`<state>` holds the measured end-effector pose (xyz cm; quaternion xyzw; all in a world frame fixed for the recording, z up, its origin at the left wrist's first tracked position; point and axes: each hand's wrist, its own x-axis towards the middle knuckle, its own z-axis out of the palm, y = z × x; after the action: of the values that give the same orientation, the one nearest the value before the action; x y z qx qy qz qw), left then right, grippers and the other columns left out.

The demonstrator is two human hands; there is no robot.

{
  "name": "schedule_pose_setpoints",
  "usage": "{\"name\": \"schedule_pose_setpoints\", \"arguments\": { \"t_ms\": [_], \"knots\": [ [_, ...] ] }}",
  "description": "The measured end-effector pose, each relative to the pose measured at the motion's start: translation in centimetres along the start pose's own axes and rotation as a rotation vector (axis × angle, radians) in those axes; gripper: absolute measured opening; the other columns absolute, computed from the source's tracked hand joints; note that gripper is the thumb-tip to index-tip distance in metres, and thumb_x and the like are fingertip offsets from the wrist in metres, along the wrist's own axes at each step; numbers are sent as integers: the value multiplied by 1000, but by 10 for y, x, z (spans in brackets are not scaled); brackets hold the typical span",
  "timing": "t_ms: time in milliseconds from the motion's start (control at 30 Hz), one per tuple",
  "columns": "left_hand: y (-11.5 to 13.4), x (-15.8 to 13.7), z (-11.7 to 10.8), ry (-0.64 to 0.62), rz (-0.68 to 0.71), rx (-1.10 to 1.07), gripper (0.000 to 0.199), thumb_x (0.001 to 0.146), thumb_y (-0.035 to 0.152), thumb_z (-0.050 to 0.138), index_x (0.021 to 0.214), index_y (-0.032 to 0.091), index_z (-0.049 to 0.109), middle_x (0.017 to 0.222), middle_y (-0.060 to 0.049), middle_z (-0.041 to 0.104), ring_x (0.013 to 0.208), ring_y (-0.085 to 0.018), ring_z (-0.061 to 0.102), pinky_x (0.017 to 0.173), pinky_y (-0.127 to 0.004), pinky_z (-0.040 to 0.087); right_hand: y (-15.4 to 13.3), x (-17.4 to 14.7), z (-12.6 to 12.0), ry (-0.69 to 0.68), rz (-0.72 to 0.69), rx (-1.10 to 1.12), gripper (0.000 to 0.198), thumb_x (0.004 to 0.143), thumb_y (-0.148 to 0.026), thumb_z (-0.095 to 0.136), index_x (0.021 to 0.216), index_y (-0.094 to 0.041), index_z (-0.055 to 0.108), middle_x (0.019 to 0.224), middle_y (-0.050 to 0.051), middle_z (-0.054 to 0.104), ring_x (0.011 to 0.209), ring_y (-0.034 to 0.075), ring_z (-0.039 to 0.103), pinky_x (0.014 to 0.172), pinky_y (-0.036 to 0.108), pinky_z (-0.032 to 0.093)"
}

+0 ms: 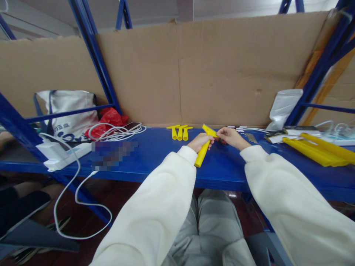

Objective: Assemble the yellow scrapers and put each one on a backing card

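A yellow T-shaped plastic tool, perhaps a scraper, with a thick round handle [202, 155] is gripped in my left hand [202, 142], fingers wrapped round it just below the head. It leans with its head [209, 130] up and away from me. My right hand [230, 136] pinches at the right end of that head; whatever lies between its fingertips is too small to make out. Something dark and red [222, 141] shows on the table under the right hand, partly covered. Behind the hands lie three more yellow T-shaped tools [179, 133] side by side, handle ends toward me.
On the right rest several long yellow pieces [316, 151], with flat boxes behind them. Small black-and-white strips [237, 128] lie at the back. A power strip [69, 155], white cables [116, 131] and a cloth bag [69, 114] occupy the left. Cardboard [222, 70] walls the rear; another person's legs show lower left.
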<state>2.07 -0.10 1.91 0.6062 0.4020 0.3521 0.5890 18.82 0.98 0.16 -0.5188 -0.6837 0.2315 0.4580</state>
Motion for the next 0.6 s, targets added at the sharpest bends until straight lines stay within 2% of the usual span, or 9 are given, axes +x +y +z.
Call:
{"name": "schedule_pose_setpoints", "arguments": {
  "t_ms": [300,600],
  "knots": [
    [-2,1,1,-51,-3,-22,25,81,1,47,61,15,52,45,5,47,38,-6,40,40,-20,34,1,0,0,1,-17,-66,15,79,-30,62,74,-19,53,57,-2,56,47,9,47,46,21,39],
    [-1,-1,1,-37,-25,-13,26,81,1,47,59,15,51,45,5,47,38,-6,40,41,-19,35,3,-1,1,-9,-44,-106,17,76,-31,64,74,-20,52,61,-1,59,54,11,50,54,25,45]
  ]
}}
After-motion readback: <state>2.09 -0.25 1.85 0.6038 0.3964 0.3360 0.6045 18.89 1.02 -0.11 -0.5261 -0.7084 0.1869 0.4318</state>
